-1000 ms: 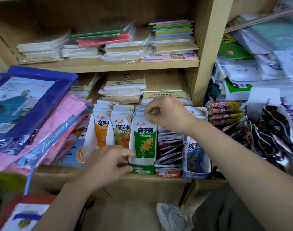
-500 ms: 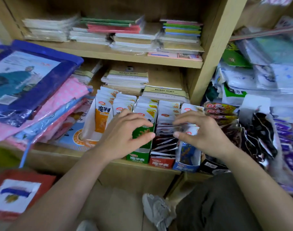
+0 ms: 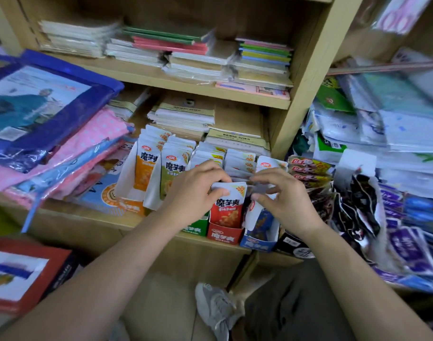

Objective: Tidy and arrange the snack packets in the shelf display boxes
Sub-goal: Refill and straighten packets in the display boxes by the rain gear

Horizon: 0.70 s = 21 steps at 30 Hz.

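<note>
A row of display boxes with upright snack packets stands on the lower shelf. My left hand [image 3: 194, 190] grips the top of the red packets [image 3: 227, 209] standing in the red box [image 3: 225, 234]. My right hand [image 3: 280, 195] pinches the tops of packets just right of them, above the blue box [image 3: 257, 242]. Orange packets [image 3: 145, 168] and olive-green packets [image 3: 172, 177] stand further left. The green box [image 3: 194, 227] shows below my left wrist; its packets are mostly hidden.
Dark snack packets [image 3: 358, 205] spill from an open box at the right, beside purple packets [image 3: 407, 244]. Plastic-wrapped blue and pink goods [image 3: 50, 134] pile up on the left. Stacked notebooks [image 3: 185, 114] sit behind the boxes. A wooden upright [image 3: 301, 99] divides the shelves. My shoe [image 3: 215, 308] is below.
My left hand moved right from the green packets to the red ones, which now stand upright. My right hand shifted slightly up at the packet tops. The camera moved closer.
</note>
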Motion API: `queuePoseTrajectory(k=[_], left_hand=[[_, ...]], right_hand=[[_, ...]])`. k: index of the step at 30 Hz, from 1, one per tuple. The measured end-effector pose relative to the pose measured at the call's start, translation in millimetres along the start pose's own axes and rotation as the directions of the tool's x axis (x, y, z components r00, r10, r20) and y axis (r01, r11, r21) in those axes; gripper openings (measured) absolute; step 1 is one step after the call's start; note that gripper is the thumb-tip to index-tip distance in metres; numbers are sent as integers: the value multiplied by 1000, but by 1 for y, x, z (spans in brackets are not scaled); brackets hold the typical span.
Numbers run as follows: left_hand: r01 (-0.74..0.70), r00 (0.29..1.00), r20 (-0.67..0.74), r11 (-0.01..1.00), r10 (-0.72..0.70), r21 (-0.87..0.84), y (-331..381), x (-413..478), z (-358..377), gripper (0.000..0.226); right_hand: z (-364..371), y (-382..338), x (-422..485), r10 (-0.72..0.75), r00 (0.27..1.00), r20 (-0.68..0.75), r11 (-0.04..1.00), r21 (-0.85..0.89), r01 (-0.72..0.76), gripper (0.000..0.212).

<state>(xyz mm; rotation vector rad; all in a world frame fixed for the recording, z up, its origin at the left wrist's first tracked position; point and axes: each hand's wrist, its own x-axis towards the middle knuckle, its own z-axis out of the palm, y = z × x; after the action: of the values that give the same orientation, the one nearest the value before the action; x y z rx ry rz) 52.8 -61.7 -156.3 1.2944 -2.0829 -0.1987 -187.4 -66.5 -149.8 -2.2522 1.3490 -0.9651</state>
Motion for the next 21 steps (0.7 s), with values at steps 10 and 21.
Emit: queuePoseTrajectory(k=[10,21], left_hand=[[65,980,197,992,-42,-112,14,5,-17,29],[91,996,2,995,-91,-49,16,-16,6,20]], right_hand=[[-15,-2,-23,-27,986,165,992,-119,47,42],[3,19,-25,-13,1000,19,980,201,9,10]])
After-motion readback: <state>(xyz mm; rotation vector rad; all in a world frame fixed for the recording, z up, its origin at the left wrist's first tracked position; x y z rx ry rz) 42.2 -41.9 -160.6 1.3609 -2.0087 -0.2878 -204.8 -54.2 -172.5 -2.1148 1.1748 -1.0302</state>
